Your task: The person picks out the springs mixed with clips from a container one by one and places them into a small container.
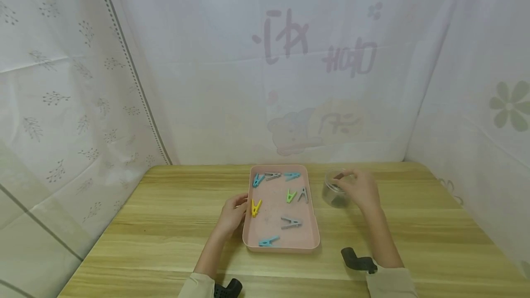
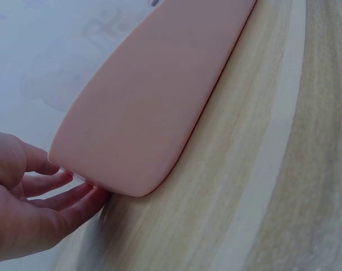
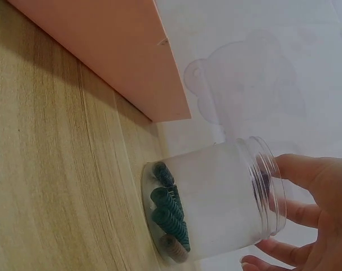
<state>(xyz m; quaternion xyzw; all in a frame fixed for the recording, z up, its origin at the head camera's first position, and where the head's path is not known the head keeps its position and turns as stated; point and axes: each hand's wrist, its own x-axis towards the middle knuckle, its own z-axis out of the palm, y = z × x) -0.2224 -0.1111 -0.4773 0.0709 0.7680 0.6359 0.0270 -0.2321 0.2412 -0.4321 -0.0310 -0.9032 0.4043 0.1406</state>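
Observation:
Several clothespins in blue, grey, green and yellow, including a yellow clothespin (image 1: 256,207), lie spread in a pink tray (image 1: 280,248). My left hand (image 1: 233,213) rests its fairly straight fingertips against the tray's outer left side. To the tray's right stands a clear jar (image 3: 210,197) with several ribbed cylinders (image 3: 170,220), dark green, brown and blackish, at its bottom. My right hand (image 1: 361,190) has its thumb and a finger in the jar's mouth, pinching a small dark piece (image 3: 262,182) seen blurred through the wall. The other fingers stay outside the jar.
The wooden table (image 1: 174,224) carries the tray and jar. A white patterned curtain (image 1: 232,105) hangs behind it and along both sides. Black wrist mounts (image 1: 357,261) stick out by the sleeves.

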